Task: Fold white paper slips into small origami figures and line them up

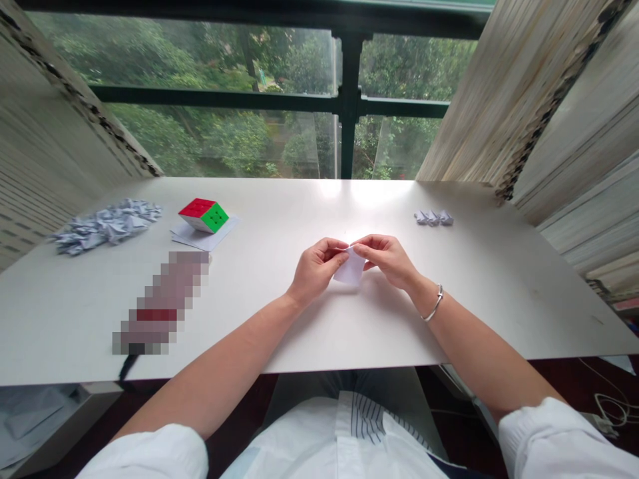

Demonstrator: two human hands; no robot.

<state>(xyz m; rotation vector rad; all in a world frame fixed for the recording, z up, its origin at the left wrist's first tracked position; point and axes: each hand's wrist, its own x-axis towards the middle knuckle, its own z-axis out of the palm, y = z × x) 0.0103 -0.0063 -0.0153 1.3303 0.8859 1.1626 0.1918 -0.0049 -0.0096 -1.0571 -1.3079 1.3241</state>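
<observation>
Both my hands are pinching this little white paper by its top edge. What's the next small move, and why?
Probably slide the pinch outward along the top edge to sharpen a crease there. The left hand and right hand grip the white paper close together at its top, almost touching each other, while the rest of the sheet hangs free below them.

One table (279, 213) carries one puzzle cube (204, 215), one small stack of sheets (200, 238) and one blurred object (162, 299). Two hands, a left hand (317, 267) and a right hand (389, 258), share one slip of paper (351, 271), with one bracelet (434, 305) in view. One heap of folded paper pieces (104, 225) holds too many to count; one short row of folded pieces (433, 217) shows three or four — too small to tell exactly.
</observation>
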